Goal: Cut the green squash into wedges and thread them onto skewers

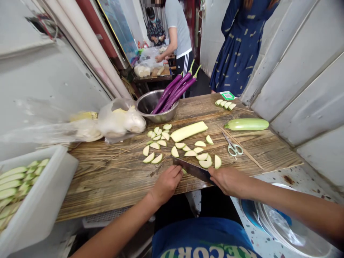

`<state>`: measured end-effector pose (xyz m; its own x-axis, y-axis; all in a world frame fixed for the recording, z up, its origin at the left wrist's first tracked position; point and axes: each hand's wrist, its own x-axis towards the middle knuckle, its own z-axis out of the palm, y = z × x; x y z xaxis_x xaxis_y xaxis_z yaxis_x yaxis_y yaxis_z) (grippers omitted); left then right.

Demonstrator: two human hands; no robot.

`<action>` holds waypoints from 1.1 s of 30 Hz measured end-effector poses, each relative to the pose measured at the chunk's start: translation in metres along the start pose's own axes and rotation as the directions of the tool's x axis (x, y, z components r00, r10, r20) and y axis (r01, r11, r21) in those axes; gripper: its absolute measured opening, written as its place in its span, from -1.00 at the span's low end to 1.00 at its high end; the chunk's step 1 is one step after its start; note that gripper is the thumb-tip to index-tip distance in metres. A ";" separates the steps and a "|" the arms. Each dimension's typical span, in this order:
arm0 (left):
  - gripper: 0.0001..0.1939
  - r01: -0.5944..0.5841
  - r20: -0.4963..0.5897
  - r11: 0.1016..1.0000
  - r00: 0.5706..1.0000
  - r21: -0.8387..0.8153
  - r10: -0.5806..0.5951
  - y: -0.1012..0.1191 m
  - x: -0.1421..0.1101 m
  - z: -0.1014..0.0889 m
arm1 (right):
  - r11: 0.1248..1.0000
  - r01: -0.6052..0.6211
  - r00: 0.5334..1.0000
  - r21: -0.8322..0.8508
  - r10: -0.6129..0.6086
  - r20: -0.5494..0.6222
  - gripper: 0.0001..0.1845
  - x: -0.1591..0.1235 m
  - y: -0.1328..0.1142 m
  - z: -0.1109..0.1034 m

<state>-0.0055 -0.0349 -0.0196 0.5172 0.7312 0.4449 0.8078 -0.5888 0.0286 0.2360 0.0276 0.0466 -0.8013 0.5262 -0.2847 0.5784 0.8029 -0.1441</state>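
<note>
My right hand (228, 181) is closed around the handle of a wide dark kitchen knife (195, 172), low over the wooden table near its front edge. At the blade's left end, the bent fingers of my left hand (167, 182) press together on a small zucchini piece (184, 171), mostly hidden by the hand and blade. Beyond the knife, half-round zucchini slices (190, 153) lie scattered. Behind them rests a long halved zucchini (189, 131), pale cut face up. More slices (156, 145) are spread to the left.
Purple eggplants (176, 91) stand in a steel bowl (158, 117). Scissors (233, 146), a whole zucchini (246, 124) and thin skewers (243, 148) lie right. Left are plastic bags (118, 120) and a white bin (57, 179) of skewered slices. Several people are beyond the table.
</note>
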 end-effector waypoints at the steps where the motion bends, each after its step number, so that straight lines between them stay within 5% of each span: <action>1: -0.81 0.036 0.008 0.999 0.999 -0.002 -0.036 0.003 0.002 0.001 | 1.000 -0.002 1.000 0.025 0.003 -0.020 -0.86 0.000 0.003 -0.003; 7: -0.84 0.182 -0.051 0.983 0.982 0.012 -0.181 0.009 0.014 0.019 | 0.982 -0.136 0.939 0.131 0.170 -0.299 -0.83 -0.008 0.018 -0.017; 17: -0.79 0.183 0.001 0.981 0.983 -0.056 -0.183 -0.064 0.047 0.047 | 0.924 -0.342 0.846 -0.173 0.222 -0.485 -0.86 -0.016 0.033 -0.005; 19: -0.77 0.231 -0.079 0.969 0.968 -0.084 -0.238 -0.060 0.050 0.039 | 0.913 -0.348 0.850 -0.212 0.212 -0.482 -0.88 -0.017 0.040 -0.002; 23: -0.69 0.383 -0.322 0.915 0.856 -0.128 -0.404 -0.032 0.052 0.012 | 0.895 -0.341 0.866 -0.287 0.180 -0.466 -0.88 -0.021 0.054 0.005; 27: -0.58 0.185 -0.027 0.981 0.982 -0.067 -0.187 -0.010 0.072 -0.004 | 0.891 -0.267 0.896 -0.368 0.088 -0.436 -0.87 -0.020 0.061 0.011; 33: -0.56 0.093 0.304 0.988 0.951 -0.123 -0.051 -0.017 0.103 0.013 | 0.869 -0.142 0.902 -0.475 -0.083 -0.423 -0.86 -0.021 0.068 0.018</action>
<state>0.0381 0.0549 0.0144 0.5365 0.8305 0.1498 0.8112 -0.5565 0.1796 0.2947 0.0665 0.0260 -0.8358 0.5264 0.1558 0.5439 0.7555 0.3652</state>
